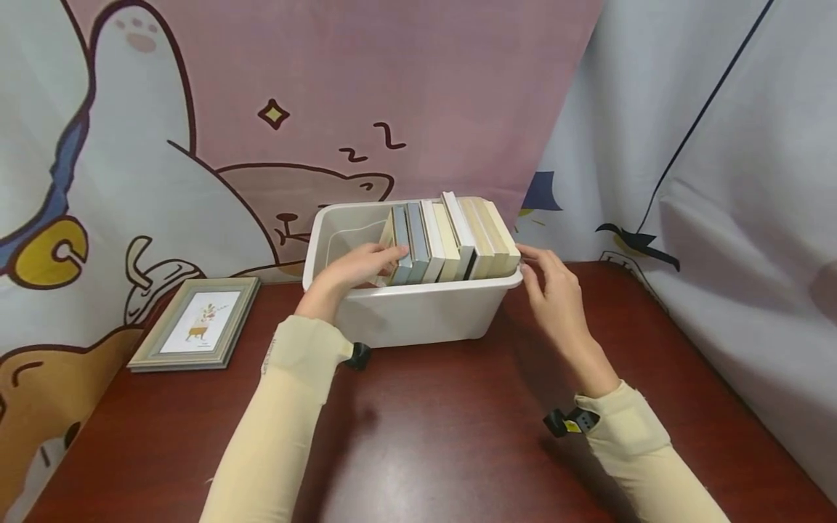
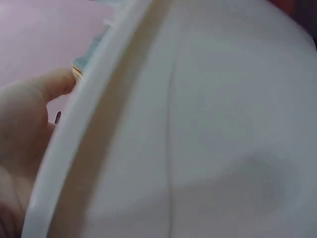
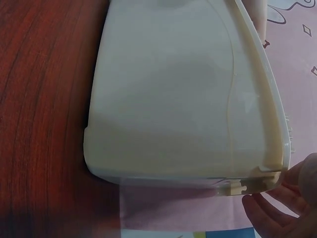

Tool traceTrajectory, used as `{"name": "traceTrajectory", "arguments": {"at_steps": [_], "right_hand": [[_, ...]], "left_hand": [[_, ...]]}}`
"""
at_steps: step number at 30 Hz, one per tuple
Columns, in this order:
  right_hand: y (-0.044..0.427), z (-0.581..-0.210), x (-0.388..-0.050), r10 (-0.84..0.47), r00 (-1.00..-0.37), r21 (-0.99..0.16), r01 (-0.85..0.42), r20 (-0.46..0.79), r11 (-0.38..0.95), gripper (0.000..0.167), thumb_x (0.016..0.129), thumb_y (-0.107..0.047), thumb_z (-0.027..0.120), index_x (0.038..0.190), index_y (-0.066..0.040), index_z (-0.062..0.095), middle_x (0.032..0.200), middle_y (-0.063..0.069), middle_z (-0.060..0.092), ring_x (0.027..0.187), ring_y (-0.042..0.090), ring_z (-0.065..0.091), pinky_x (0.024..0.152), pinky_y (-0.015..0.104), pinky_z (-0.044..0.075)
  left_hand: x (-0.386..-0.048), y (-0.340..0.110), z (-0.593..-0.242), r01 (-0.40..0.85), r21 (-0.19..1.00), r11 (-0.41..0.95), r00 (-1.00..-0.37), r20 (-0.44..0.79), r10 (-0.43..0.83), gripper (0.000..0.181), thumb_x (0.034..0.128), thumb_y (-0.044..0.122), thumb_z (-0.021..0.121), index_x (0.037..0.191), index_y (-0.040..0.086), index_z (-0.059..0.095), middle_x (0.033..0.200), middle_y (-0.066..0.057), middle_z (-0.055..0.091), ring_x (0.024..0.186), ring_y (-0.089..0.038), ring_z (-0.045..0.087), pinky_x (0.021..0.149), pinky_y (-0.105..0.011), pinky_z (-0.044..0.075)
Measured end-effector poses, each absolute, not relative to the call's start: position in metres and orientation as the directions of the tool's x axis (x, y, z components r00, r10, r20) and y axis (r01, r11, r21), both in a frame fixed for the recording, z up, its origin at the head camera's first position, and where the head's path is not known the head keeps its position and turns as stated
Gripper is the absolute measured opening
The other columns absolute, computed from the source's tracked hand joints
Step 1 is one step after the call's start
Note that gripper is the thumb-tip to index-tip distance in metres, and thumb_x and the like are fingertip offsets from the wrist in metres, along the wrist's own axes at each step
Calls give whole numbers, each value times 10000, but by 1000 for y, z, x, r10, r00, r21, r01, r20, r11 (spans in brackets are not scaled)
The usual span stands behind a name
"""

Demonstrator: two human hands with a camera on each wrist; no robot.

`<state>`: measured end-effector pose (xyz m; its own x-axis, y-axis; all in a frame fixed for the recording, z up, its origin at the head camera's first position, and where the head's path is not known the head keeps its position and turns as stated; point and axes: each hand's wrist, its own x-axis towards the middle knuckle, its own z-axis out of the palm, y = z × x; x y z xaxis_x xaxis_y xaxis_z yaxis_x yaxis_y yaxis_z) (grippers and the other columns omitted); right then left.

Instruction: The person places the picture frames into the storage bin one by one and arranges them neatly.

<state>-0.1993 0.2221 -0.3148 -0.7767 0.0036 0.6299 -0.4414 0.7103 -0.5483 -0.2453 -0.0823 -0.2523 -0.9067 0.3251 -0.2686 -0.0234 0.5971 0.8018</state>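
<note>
A white plastic bin (image 1: 418, 312) stands on the table, with a row of books (image 1: 451, 240) upright in its right part, their edges facing up. The books are cream, white, tan and grey-blue. My left hand (image 1: 356, 269) reaches over the bin's front rim into its left part. Its thumb touches the top of the grey-blue books at the left end of the row, and its other fingers are partly hidden by the bin wall. Outside the bin's right end, my right hand (image 1: 556, 298) holds the rim corner, its fingers (image 3: 267, 215) against the corner in the right wrist view.
A framed picture (image 1: 196, 327) lies flat on the dark red-brown table (image 1: 431, 414), left of the bin. Behind hangs a printed pink and white cloth (image 1: 431, 94). Another pale cloth (image 1: 739, 218) borders the table's right side.
</note>
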Motion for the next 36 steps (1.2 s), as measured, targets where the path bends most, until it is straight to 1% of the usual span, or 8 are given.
{"name": "traceTrajectory", "arguments": {"at_steps": [8,12,16,19,24,29,31,36], "right_hand": [[222,-315,-200,14,-762,-534,-440,647,722,327,992,-46,560,1311,-62,630,1232,158,674,1181,350,624,963,541,494],[220,-313,-199,11,-753,-524,-448,658,725,319,996,-49,553,1306,-56,632,1223,166,675,1170,364,626,942,554,494],[219,-314,-200,1,-749,-520,-458,662,721,315,991,-42,559,1298,-50,633,1214,170,677,1153,363,634,937,548,497],[220,-316,-200,1,-751,-522,-458,661,720,316,987,-36,563,1295,-46,634,1213,171,678,1153,360,635,950,540,495],[222,-316,-200,3,-752,-525,-457,659,718,322,981,-18,567,1295,-42,633,1218,177,676,1147,363,639,956,541,494],[218,-320,-199,-10,-760,-525,-458,650,717,321,987,-28,558,1299,-39,633,1209,185,677,1118,369,652,939,549,502],[218,-320,-199,-14,-763,-524,-457,646,718,320,991,-37,557,1302,-39,632,1212,186,676,1118,368,654,941,547,505],[221,-317,-199,3,-763,-535,-450,646,715,319,995,-45,558,1306,-47,630,1236,181,668,1143,366,644,968,542,494]], "left_hand": [[-248,-82,-252,-165,908,386,-893,-304,332,683,1034,422,477,1554,28,275,1586,-148,345,1469,-289,359,1166,-437,427],[-248,-81,-251,-144,909,392,-891,-291,348,647,1047,426,448,1538,28,305,1597,-146,331,1479,-299,351,1169,-447,421],[-245,-79,-251,-112,899,424,-918,-256,301,614,1050,452,427,1497,37,355,1584,-151,347,1440,-312,417,1106,-440,488],[-240,-79,-251,-26,886,464,-947,-170,272,610,1040,450,460,1489,46,375,1556,-160,399,1383,-319,486,1063,-445,523],[-233,-89,-245,171,811,560,-975,59,213,542,1017,391,540,1438,55,484,1472,-156,528,1341,-312,519,1115,-463,462],[-225,-125,-240,210,792,574,-978,165,130,427,1010,307,578,1360,64,578,1383,-142,618,1217,-325,620,1019,-442,534],[-222,-142,-241,213,790,574,-976,204,81,393,1005,276,587,1332,58,600,1338,-153,648,1160,-330,652,953,-397,560],[-214,-178,-253,248,786,566,-949,314,-21,335,991,199,606,1267,12,634,1248,-195,688,1050,-226,658,835,-180,489]]}}
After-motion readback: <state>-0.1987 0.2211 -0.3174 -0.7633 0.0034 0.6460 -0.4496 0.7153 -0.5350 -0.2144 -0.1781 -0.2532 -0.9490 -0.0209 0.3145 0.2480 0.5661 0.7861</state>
